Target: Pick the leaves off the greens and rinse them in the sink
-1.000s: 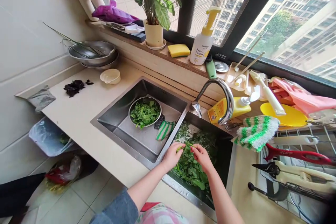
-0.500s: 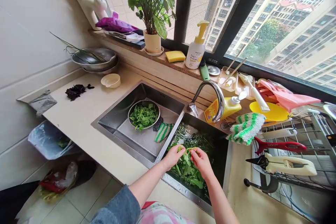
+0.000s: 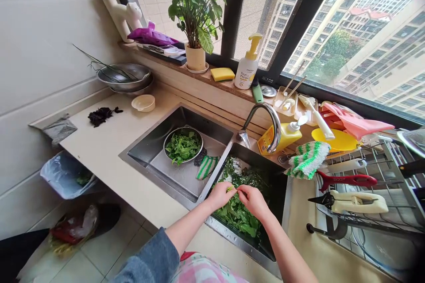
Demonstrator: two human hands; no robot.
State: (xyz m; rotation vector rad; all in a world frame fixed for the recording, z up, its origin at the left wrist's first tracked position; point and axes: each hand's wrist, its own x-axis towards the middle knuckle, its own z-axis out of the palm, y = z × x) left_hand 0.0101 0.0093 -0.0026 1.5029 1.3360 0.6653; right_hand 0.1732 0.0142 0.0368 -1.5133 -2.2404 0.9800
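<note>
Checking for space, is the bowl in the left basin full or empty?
The bowl looks full or nearly so: greens cover most of its opening and reach its near rim.

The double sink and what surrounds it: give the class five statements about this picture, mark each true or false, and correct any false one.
1. The left hand and right hand are close together above the right basin. True.
2. The bowl of leaves stands in the left basin. True.
3. The left hand is gripping the bowl's rim. False: it pinches a bit of green stem, away from the bowl.
4. The yellow sponge sits between the potted plant and the white pump bottle. True.
5. Nothing lies in the right basin. False: leafy greens lie there.
</note>
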